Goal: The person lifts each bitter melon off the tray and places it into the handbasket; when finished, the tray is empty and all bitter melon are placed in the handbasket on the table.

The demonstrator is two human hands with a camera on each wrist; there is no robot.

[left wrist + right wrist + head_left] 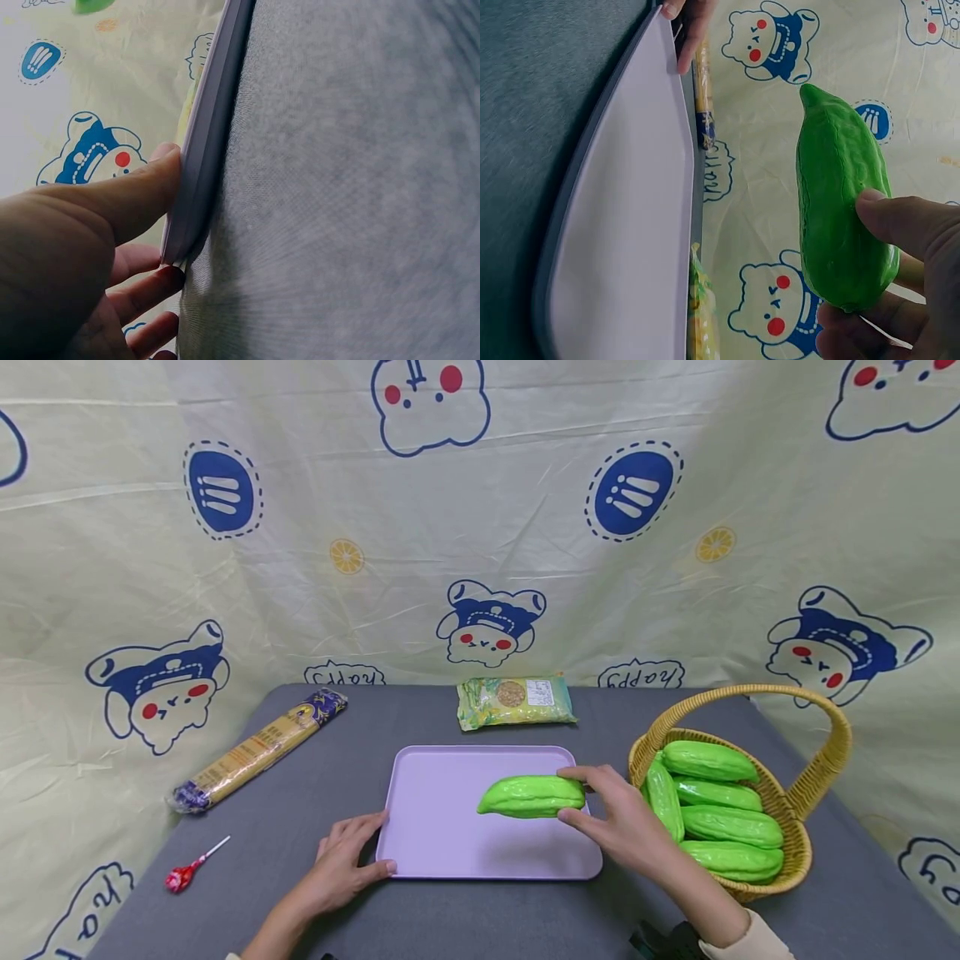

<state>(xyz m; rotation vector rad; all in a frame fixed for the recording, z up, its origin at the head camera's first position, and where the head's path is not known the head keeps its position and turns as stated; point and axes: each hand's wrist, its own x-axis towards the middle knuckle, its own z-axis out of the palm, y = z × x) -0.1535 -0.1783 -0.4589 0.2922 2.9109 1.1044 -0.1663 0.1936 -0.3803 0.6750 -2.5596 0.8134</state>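
Note:
My right hand (626, 818) pinches a green ridged gourd (525, 796) by its blunt end, thumb on one side and fingers on the other. The gourd is held level above the right part of a lilac tray (427, 827), its pointed tip toward the left. In the right wrist view the gourd (840, 202) shows whole, apart from where the thumb covers it. My left hand (347, 864) holds the tray's near left corner, with the thumb at the near edge and the fingers along the left side. The left wrist view shows that thumb against the tray's rim (202, 142).
A wicker basket (798, 852) with a tall handle stands at the right, holding several more green gourds (731, 825). Behind the tray lies a green-yellow food packet (513, 702). A long noodle packet (258, 752) and a red lollipop (182, 877) lie at the left.

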